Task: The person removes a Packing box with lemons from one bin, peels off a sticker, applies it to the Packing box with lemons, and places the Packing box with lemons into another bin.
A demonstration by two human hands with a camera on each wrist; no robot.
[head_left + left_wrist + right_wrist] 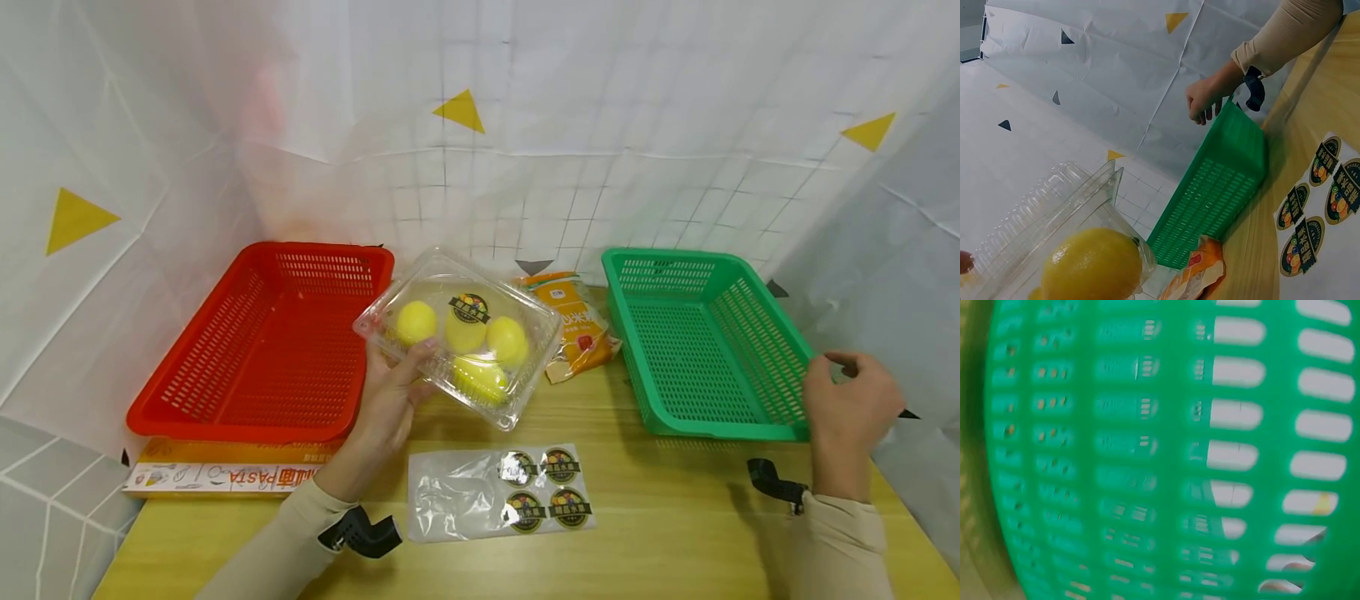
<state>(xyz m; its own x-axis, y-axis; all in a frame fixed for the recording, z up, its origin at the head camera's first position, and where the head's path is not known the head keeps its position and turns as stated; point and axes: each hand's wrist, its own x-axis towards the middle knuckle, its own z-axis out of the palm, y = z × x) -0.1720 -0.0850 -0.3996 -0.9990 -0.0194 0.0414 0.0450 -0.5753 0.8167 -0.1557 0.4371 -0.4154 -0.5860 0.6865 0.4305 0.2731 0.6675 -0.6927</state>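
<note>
Clear clamshell of lemons [459, 335] sits tilted in the left hand [390, 398], gripped only at its near edge, so it could slip while the right hand [851, 400] pinches the green basket [697, 350] rim

The left basket [258, 350] is red, the right basket [705, 342] green, both pierced with rows of slots. The clamshell [457, 337] is clear, with yellow lemons [416, 321] inside and a round black label [468, 308] with a coloured middle. The pouch [577, 321] is orange with white print. The clear sheet [498, 492] carries four black-rimmed stickers. The pasta box [225, 475] looks orange and white, though mostly hidden. The table [675, 517] is pale wood grain. The white backdrop [525, 125] shows a faint grid and yellow triangles. Both sleeves [840, 542] are beige.
</note>
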